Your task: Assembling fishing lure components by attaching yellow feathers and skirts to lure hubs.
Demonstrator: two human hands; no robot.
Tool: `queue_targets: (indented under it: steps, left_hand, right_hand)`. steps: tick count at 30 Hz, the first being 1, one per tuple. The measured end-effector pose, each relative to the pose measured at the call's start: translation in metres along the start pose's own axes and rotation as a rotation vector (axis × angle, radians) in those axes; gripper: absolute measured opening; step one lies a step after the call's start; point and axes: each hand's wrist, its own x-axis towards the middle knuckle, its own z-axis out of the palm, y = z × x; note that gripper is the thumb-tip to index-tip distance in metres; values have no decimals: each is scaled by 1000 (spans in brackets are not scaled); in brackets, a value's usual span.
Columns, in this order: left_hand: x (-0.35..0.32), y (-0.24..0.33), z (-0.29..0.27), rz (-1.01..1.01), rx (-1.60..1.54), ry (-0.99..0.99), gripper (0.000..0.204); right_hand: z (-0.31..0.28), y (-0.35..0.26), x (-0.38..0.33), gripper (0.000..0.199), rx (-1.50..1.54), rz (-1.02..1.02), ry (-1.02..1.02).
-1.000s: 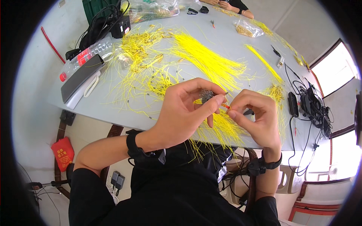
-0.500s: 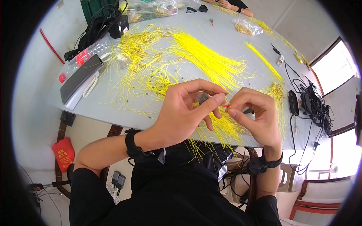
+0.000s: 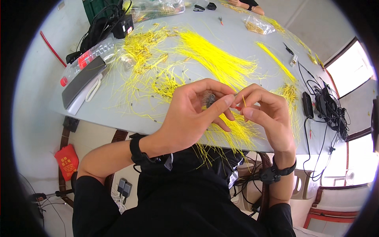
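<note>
Over the near edge of the table, my left hand (image 3: 191, 114) pinches a small red piece with a grey bristly tuft (image 3: 208, 99) between thumb and forefinger. The tuft lies within the curl of my fingers, and the red end (image 3: 237, 108) points toward my right hand (image 3: 270, 114). The thumb and fingers of that hand are closed on a short, thin yellow strand (image 3: 244, 101), right beside the red end. Whether the strand touches it, I cannot tell. Under both hands a loose bunch of yellow strands (image 3: 233, 136) hangs partly over the table edge.
On the table (image 3: 130, 104) lie a thick yellow bundle (image 3: 217, 59), tangled yellow strands (image 3: 140, 49) and a thinner bundle (image 3: 276, 61). A bottle (image 3: 92, 55) and a grey case (image 3: 83, 83) are at left, black cables (image 3: 329, 108) at right. Another person's arm (image 3: 248, 6) shows at the far side.
My right fingers have shifted and bent beside the red end, and a short yellow strand now shows upright between them. My left hand keeps its pinch, with the grey tuft showing more.
</note>
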Motion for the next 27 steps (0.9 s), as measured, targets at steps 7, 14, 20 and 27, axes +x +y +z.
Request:
queue_targets:
  steps: [7, 14, 20, 27]
  left_hand:
    - [0, 2, 1, 1, 11, -6, 19]
    - [0, 3, 1, -8, 22, -29, 19]
    - [0, 0, 1, 8, 33, -23, 19]
    - [-1, 2, 1, -10, 75, -34, 18]
  right_hand:
    - [1, -2, 1, 5, -21, 51, 7]
    - [-2, -1, 1, 5, -20, 60, 4]
    - [2, 4, 0, 7, -10, 4, 43]
    - [1, 4, 0, 8, -36, 32, 63]
